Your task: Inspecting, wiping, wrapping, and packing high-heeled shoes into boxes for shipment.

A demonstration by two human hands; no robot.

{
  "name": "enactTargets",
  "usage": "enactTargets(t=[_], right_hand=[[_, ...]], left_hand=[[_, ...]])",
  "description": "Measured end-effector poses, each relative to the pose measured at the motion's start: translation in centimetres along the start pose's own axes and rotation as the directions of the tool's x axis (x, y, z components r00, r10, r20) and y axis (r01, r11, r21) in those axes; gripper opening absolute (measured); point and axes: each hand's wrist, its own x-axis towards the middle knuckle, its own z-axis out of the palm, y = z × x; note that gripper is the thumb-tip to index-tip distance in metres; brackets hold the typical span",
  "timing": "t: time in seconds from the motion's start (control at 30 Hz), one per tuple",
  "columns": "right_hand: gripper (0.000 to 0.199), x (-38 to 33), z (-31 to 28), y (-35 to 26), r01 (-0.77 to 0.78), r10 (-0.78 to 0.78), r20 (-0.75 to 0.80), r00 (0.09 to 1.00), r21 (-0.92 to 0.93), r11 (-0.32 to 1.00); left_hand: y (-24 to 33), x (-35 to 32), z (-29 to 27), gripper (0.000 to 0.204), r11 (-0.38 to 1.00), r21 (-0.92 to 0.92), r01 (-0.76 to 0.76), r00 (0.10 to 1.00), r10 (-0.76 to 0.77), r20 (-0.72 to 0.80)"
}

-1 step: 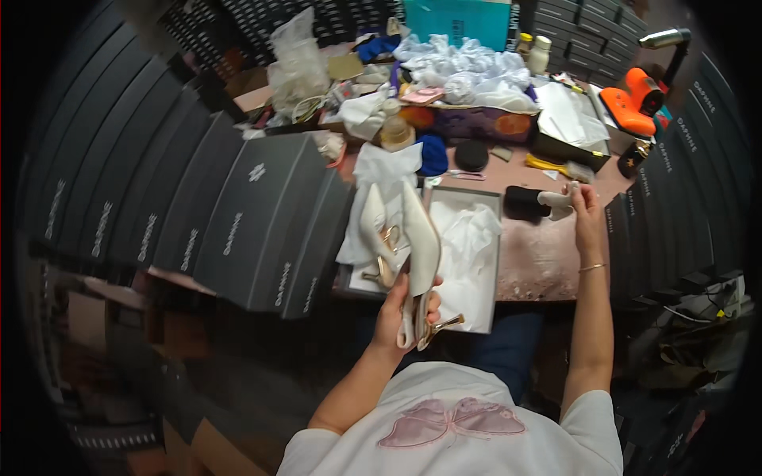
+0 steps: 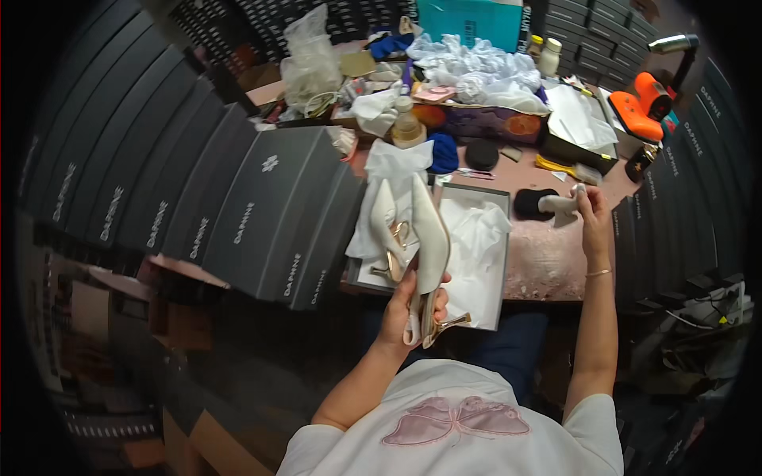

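The person's left hand [image 2: 406, 316] is gripping a white pointed shoe [image 2: 432, 242] near its heel end, fingers wrapping around it, its gold heel jutting right. The right hand [image 2: 589, 208] is pinching a pale, limp piece [image 2: 561, 205] between thumb and fingers, beside a black pad [image 2: 532, 204] on the pink worktop [image 2: 544, 258]. Another white shoe [image 2: 384, 216] is showing just left of the gripped one, over white paper [image 2: 367, 198]. Below, an open grey box [image 2: 502, 297] is holding crumpled tissue [image 2: 474, 238]. Farther right, a yellow-handled brush [image 2: 556, 165] is lying. Dark boxes [image 2: 258, 218] are standing along the left.
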Motion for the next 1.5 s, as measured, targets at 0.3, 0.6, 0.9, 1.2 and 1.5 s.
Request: enactTargets(t=[0.3, 0.6, 0.9, 1.2, 1.5], right_hand=[[0.014, -7.0, 6.6, -3.7, -0.187, 0.191, 0.316, 0.929, -0.044, 0.981], [0.021, -1.1, 14.2, -2.3, -0.255, 0.266, 0.454, 0.851, -0.086, 0.963], [0.013, 16.2, 29.7, 2.3, 0.494, -0.331, 0.463, 0.822, -0.292, 0.819], [0.030, 17.0, 35.0, 7.1, 0.715, -0.485, 0.535, 0.692, -0.415, 0.563], [0.042, 16.1, 33.8, 8.7, 0.481, -0.321, 0.428, 0.845, -0.344, 0.807]], left_hand=[[1.4, -2.6, 0.3, 0.053, 1.000, 0.006, -0.017, 0.996, 0.016, 0.086], [2.2, 1.8, -4.9, 0.055, 0.977, -0.158, 0.146, 0.986, -0.131, 0.101], [6.0, 9.6, -4.0, 0.079, 0.991, 0.004, 0.134, 0.991, -0.134, -0.026], [6.4, 8.6, -4.7, 0.080, 0.988, 0.003, 0.157, 0.987, -0.156, -0.041], [5.2, 4.5, -3.2, 0.074, 0.995, -0.015, 0.094, 0.995, -0.094, -0.042]])
